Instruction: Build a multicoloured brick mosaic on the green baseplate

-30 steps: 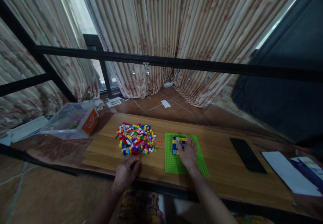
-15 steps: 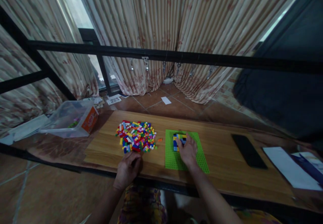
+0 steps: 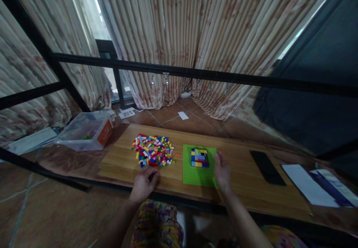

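Note:
My left hand (image 3: 144, 184) rests on the table just in front of a heap of loose toy bricks (image 3: 155, 150) in many colours. Its fingers are curled in toward the thumb, and whatever they pinch is hidden. My right hand (image 3: 223, 172) is closed at the right edge of a green baseplate (image 3: 192, 177), thumb on the upper side, fingers mostly out of sight. On the baseplate sits a small square brick build (image 3: 199, 157) with blue, yellow, red and light-coloured bricks, apart from both hands.
A few orange bricks (image 3: 177, 154) lie between heap and baseplate. A clear plastic box (image 3: 84, 132) stands at the left. To the right lie a black phone-like slab (image 3: 267, 168) and white paper (image 3: 310, 186). A dark rail (image 3: 179, 71) crosses beyond the table.
My right hand has moved off the brick build to the baseplate's right edge, uncovering the build. My left hand stays curled by the heap. The camera view has shifted slightly.

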The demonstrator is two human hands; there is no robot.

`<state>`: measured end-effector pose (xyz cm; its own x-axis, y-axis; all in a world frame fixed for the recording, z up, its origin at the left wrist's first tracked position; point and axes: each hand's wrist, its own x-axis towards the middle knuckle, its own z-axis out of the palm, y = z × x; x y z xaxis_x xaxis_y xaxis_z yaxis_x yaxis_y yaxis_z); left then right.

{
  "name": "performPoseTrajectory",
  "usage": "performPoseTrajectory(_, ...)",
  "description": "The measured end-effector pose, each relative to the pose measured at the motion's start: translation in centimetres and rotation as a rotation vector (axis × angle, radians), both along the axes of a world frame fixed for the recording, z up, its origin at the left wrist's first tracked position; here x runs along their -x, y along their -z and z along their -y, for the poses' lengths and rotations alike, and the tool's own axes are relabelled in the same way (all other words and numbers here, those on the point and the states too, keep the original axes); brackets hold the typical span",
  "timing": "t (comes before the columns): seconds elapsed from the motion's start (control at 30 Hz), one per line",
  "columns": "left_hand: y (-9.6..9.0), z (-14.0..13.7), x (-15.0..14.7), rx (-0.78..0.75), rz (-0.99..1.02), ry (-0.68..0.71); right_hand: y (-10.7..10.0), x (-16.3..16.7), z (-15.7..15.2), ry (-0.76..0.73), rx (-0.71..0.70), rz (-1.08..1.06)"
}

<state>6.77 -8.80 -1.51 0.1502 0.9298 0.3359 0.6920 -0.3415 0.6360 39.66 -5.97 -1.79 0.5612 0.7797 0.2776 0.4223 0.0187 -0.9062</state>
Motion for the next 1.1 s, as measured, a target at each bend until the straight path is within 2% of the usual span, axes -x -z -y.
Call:
performPoseTrajectory(0.2, 0.0, 0.1, 0.1, 0.003, 0.057, 0.019, 0.9, 0.3, 3.2, 0.026, 0.007, -0.062)
performPoseTrajectory(0.4, -0.6, 0.6, 1.4, -0.02, 0.148, -0.015, 0.6, 2.1, 4.6, -0.081, 0.057, 0.06)
performPoseTrajectory(0.47, -0.8, 0.3, 2.5, -0.063, 0.17, -0.101, 0.3, 3.1, 4.7, -0.137, 0.07, 0.123)
performPoseTrajectory(0.57, -0.8, -1.0, 4.3, -0.131, 0.156, -0.312, -0.4, 5.1, 4.6, -0.243, 0.058, 0.209)
performPoseTrajectory(0.63, -0.5, -2.3, 5.5, -0.153, 0.103, -0.439, -1.0, 6.7, 4.4, -0.322, 0.054, 0.26)
performPoseTrajectory(0.7, 0.0, -3.7, 6.3, -0.154, 0.028, -0.505, -1.5, 8.3, 3.9, -0.405, 0.066, 0.304)
performPoseTrajectory(0.87, 1.1, -6.1, 6.4, -0.102, -0.139, -0.52, -2.1, 11.3, 2.3, -0.558, 0.084, 0.393)
performPoseTrajectory(1.1, 1.4, -6.5, 5.7, -0.079, -0.296, -0.445, -1.6, 13.6, -0.4, -0.625, 0.113, 0.497)
